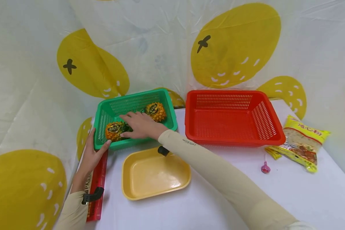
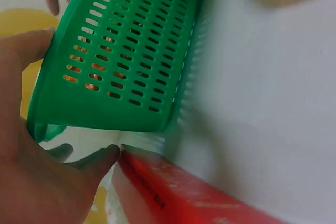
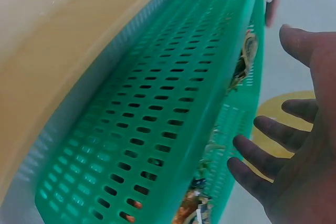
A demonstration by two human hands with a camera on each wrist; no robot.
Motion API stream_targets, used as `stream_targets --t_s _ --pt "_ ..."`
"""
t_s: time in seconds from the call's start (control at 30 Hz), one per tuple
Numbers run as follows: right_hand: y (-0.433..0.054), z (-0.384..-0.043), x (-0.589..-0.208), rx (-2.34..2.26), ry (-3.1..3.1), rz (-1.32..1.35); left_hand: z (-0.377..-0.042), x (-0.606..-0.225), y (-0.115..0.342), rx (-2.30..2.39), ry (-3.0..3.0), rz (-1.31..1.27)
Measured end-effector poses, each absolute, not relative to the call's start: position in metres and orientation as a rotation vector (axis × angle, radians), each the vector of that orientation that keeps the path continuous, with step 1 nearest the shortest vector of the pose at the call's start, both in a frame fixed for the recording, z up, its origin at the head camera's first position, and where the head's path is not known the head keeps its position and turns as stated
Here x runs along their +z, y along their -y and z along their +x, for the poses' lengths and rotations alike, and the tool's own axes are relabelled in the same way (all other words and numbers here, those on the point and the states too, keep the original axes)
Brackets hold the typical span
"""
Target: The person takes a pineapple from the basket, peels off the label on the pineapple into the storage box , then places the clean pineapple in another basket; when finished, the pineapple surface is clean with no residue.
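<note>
As the right grip hovers, fruits flank it — apparently just below.

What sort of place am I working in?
Probably a makeshift tabletop workspace, perhaps for staged handling, rather than a working kitchen: a fruit-print sheet hangs behind a white-covered table, where a green basket and red basket stand.

Green basket, fingers at corner, red box
</note>
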State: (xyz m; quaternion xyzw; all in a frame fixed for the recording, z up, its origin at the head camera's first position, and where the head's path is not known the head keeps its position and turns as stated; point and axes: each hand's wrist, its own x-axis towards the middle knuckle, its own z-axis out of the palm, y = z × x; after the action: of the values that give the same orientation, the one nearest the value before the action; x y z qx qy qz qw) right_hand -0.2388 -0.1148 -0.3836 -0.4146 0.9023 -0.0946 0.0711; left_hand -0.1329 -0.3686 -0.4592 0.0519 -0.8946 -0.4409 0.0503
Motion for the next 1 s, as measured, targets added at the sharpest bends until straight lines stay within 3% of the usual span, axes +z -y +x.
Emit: stream_targets --t_s 0.3,1.0 --pt "0.123 -0.254 -0.398 -0.324 -2.685 -1.188 -0.134 -0.466 0.362 -1.628 2.590 0.332" --pt "0.153 -0.257 -0.413 -0.128 -2.717 -1.096 -0.134 -0.469 0.367 -1.640 2.607 0.420"
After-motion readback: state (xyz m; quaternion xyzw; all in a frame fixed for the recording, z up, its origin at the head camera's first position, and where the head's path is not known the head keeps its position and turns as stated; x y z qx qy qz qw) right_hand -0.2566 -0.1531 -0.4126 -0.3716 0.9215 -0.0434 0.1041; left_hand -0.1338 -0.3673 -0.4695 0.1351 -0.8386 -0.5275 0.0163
